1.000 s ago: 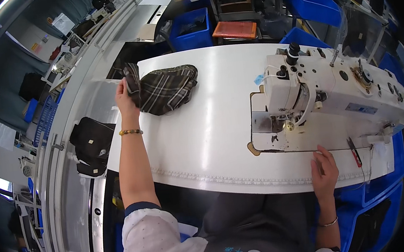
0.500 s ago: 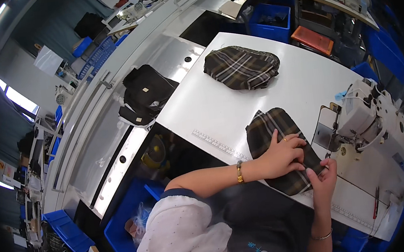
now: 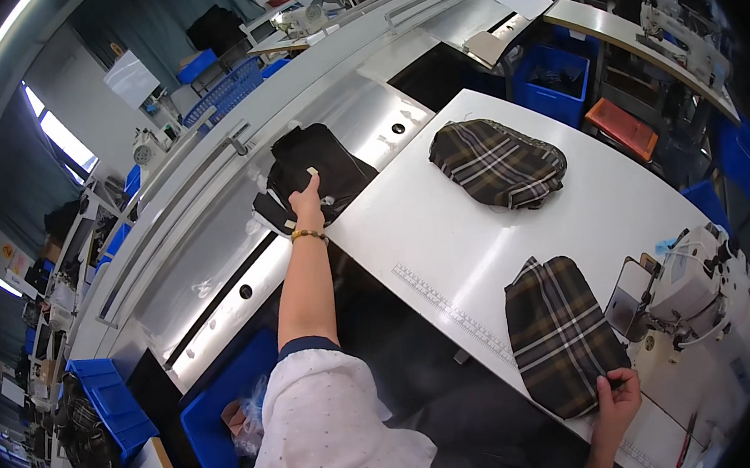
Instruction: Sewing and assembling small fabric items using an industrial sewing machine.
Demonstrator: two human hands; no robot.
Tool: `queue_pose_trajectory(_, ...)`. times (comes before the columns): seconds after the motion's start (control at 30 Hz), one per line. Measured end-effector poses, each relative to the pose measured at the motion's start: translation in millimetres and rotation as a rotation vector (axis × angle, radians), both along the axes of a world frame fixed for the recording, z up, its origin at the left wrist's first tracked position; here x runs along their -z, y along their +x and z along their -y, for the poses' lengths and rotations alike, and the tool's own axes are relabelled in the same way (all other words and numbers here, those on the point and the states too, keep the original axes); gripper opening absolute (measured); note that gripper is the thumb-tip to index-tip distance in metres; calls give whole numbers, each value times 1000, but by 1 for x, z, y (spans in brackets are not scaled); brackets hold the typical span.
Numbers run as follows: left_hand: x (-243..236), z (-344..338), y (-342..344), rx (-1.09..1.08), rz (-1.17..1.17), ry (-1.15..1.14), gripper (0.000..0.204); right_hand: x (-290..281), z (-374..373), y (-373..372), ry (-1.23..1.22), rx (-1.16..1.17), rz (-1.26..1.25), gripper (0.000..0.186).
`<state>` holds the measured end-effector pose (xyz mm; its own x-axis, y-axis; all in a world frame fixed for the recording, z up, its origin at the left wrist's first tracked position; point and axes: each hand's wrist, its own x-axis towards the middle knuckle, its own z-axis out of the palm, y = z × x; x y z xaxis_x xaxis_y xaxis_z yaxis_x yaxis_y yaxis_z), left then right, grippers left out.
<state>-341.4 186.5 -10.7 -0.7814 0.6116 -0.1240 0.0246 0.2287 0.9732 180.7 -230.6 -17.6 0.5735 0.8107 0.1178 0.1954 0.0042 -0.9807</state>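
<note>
While pinning the near plaid piece (image 3: 561, 335) flat on the white surface (image 3: 447, 226), worth keeping the right hand (image 3: 618, 397) low and steady at that near corner, thumb and fingers pressed together on the cloth's edge, so the panel does not creep toward the sewing machine (image 3: 693, 285) just beside it. Best done with light downward pressure only (dragging would likely skew the plaid lines against the printed ruler strip (image 3: 452, 314) along the surface's front edge).

Farther out, a long reach across the gap: left arm fully extended, left hand (image 3: 305, 199) lying on the black fabric bundle (image 3: 312, 169) that rests on the steel conveyor tray (image 3: 212, 251) beyond the surface's left edge. Fingers flat on top, thumb side tucked toward the cloth; cannot tell whether anything is actually gripped or only touched. Advisable to gather a full fold before lifting, since a bundle this loose looks apt to trail and catch on the tray's rim.

Relative to that left grip, the bundle sits directly under and slightly beyond the fingertips, touching them. Well apart from both hands, a second plaid heap (image 3: 499, 162) lies at the far side of the surface, with blue bins (image 3: 554, 78) beyond.
</note>
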Motion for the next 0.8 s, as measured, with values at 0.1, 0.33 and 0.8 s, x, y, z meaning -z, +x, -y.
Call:
queue_pose_trajectory(0.1,41,-2,-55,90,-112,-55,82,2,-5,-1,-50,-78,-11,16)
queue_pose_trajectory(0.33,27,-4,-18,295,44,-199,27,6,-2,4,-15,-25,77,15)
queue_pose_trajectory(0.8,13,-21,-31,426,664,194,12,11,-12,-1,-28,-30,95,13)
